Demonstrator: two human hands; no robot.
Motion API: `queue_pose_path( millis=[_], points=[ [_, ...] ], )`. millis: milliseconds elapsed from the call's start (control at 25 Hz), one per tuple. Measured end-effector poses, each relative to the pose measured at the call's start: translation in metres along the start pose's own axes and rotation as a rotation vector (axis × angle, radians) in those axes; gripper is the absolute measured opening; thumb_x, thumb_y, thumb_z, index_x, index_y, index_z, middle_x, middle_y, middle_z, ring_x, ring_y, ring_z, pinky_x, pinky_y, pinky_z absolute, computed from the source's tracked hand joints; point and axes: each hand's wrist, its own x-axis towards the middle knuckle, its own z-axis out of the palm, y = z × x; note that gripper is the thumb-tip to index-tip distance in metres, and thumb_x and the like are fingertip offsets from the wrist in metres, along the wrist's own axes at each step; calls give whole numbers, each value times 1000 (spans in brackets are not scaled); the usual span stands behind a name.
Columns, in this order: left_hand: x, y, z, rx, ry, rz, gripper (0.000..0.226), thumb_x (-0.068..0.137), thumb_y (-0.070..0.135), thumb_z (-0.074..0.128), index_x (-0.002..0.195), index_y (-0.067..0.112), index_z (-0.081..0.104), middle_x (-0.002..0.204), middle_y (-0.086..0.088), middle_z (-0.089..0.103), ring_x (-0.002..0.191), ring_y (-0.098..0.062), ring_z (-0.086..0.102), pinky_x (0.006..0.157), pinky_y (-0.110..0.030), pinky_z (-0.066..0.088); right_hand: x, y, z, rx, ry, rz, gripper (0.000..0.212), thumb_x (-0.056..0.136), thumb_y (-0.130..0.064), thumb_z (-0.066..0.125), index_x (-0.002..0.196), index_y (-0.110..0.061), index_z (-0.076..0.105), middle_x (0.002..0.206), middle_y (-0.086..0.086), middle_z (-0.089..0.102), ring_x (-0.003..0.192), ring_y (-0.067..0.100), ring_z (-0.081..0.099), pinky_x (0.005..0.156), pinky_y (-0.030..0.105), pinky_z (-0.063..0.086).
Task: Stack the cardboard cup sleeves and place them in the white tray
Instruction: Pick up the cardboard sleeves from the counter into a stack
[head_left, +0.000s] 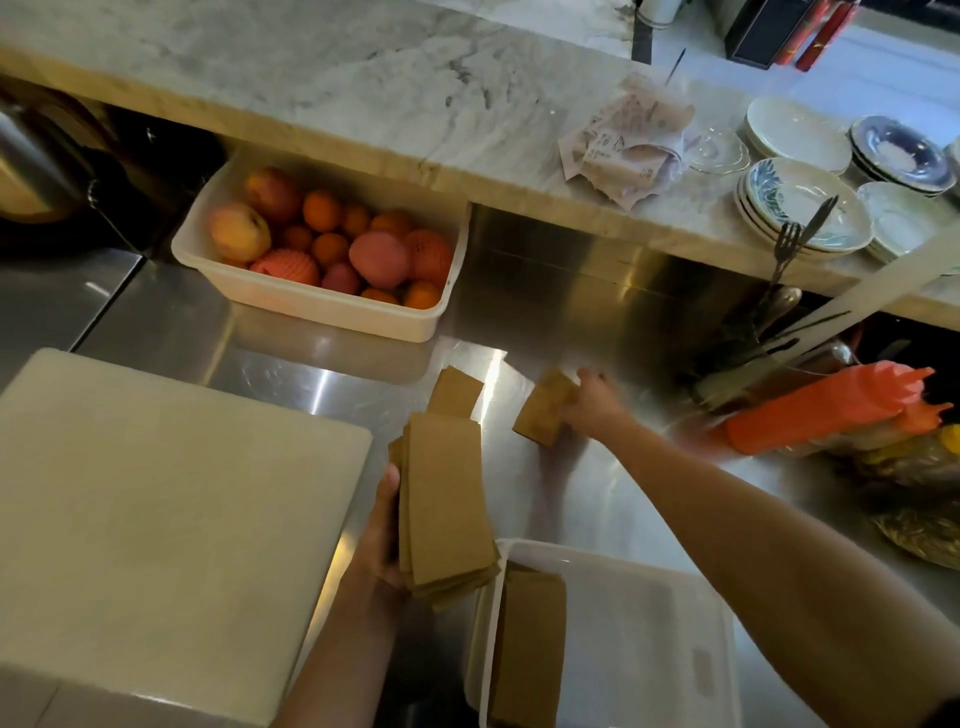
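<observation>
Head view: left hand (382, 535) fingers clamp a sleeve stack (444, 512); right hand (592, 402) fingers grip one sleeve (543, 410).

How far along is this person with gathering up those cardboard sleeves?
Partway. Some sleeves already lie in the white tray. The left hand holds a fanned stack of sleeves, and the right hand grips another sleeve on the steel counter. One loose sleeve still lies beyond the stack. Left: gather that one, square the stack, and set it in the tray.
</observation>
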Motion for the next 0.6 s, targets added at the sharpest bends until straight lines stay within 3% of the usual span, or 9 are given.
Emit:
queue_pose_path(
  millis=[80,200,320,400,480,600],
  points=[
    [5,5,-3,-5,-87,-40,107,69,64,77,145,18,16,125,-16,53,111,-33,61,93,-50,51,12,2,8,-123,-8,-16,85,77,-46,73,143,-16,30,144,15,35,126,36,42,96,42,43],
    [8,11,-3,-24,-122,-39,108,66,61,82,142,18,19,121,-16,52,106,-34,64,85,-49,56,22,3,14,-237,-1,-25,96,71,-57,74,143,-17,26,143,15,32,126,36,40,96,43,43],
    [7,14,5,-15,-98,-29,112,56,56,88,141,15,28,116,-17,52,98,-34,67,79,-49,59,25,4,18,-184,27,38,104,66,-50,81,143,-12,22,142,14,34,124,34,42,94,43,44],
    [7,15,12,-13,-93,-21,108,48,54,93,131,13,37,108,-16,53,88,-32,68,73,-47,58,23,5,18,-13,46,58,91,70,-35,83,138,-11,28,131,13,44,110,27,51,84,37,49],
    [6,16,18,-4,-82,-10,112,46,54,93,132,13,36,107,-17,56,88,-32,69,74,-47,58,18,6,14,231,56,41,61,80,-16,75,127,-12,38,120,12,52,96,22,53,72,33,48],
    [2,17,24,-14,-55,25,120,43,55,94,137,14,32,108,-16,59,88,-31,70,73,-47,60,0,-2,-3,575,28,27,33,87,0,62,113,-16,48,115,13,55,101,29,59,73,36,56]
  ],
)
